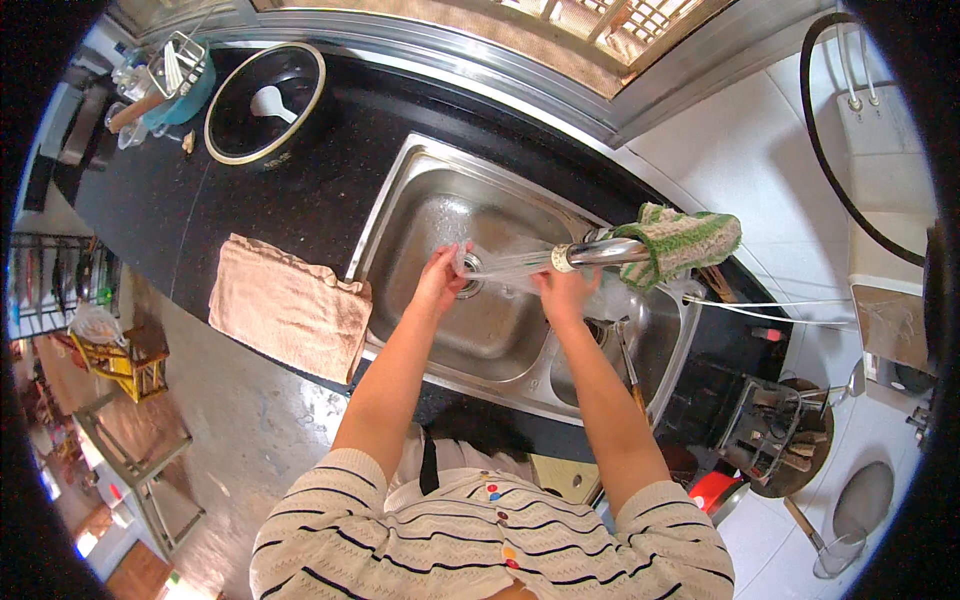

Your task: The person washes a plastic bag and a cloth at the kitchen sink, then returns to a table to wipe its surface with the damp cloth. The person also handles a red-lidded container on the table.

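Over the large basin of a stainless steel sink (480, 352), both my hands hold a clear plastic bag or film (514, 264), stretched between them. My left hand (441, 279) pinches one end near the drain (471, 274). At the other end, my right hand (564, 291) grips the plastic just beside the spout of a chrome faucet (609, 253). More clear plastic lies bunched to the right of that hand, above the sink's divider. A green and white striped cloth (694, 238) is draped over the faucet. Whether water is running cannot be told.
A folded pink towel (289, 304) lies left of the sink on the black counter (225, 202). Farther back stands a dark round bowl (225, 135) holding a white scoop (271, 103). A brush-like handle (630, 367) leans in the small basin; a wire rack (761, 427) is at the right.
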`<state>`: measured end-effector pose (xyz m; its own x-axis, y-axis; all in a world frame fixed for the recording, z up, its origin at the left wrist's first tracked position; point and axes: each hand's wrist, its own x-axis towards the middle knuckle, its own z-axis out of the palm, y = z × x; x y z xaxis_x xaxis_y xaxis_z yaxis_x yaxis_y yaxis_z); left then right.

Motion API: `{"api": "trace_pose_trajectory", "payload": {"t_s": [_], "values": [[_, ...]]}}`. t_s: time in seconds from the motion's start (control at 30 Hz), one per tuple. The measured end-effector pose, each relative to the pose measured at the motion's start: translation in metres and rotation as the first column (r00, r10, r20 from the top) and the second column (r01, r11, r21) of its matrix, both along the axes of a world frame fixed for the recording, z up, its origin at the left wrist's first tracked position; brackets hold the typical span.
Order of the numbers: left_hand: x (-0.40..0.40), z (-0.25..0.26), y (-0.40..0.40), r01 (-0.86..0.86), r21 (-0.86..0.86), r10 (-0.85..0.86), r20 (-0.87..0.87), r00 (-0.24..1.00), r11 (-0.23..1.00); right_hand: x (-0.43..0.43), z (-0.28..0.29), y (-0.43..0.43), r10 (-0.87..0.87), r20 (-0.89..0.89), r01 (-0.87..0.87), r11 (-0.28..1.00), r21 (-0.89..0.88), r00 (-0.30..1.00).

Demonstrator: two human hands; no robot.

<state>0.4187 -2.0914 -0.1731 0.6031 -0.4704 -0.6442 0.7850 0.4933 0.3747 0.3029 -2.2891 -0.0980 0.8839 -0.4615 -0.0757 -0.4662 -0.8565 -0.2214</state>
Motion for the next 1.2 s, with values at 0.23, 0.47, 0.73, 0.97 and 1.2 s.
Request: {"api": "trace_pose_trajectory", "payload": {"t_s": [0.23,0.47,0.73,0.97,1.2], "values": [[0.002,-0.021,-0.007,0.202,0.136,-0.215,0.088,0.973,0.97,-0.029,0.05,0.002,0.096,0.427,-0.108,0.994,0.005,0.899],[-0.01,0.016,-0.011,0.252,0.062,-0.256,0.081,0.963,0.966,-0.051,0.041,0.008,0.146,0.331,-0.141,0.989,-0.039,0.932],[-0.011,0.018,-0.01,0.342,0.142,-0.368,0.26,0.893,0.929,0.015,-0.008,0.042,0.118,0.04,-0.123,0.868,0.481,0.992],[-0.003,0.021,-0.001,0.161,0.286,-0.24,0.269,0.933,0.945,0.018,-0.02,0.029,0.124,0.043,-0.131,0.929,0.345,0.991],[0.004,0.026,-0.004,0.059,0.298,-0.127,0.213,0.969,0.953,0.021,-0.011,0.028,0.124,-0.076,-0.108,0.976,0.19,0.989]]}}
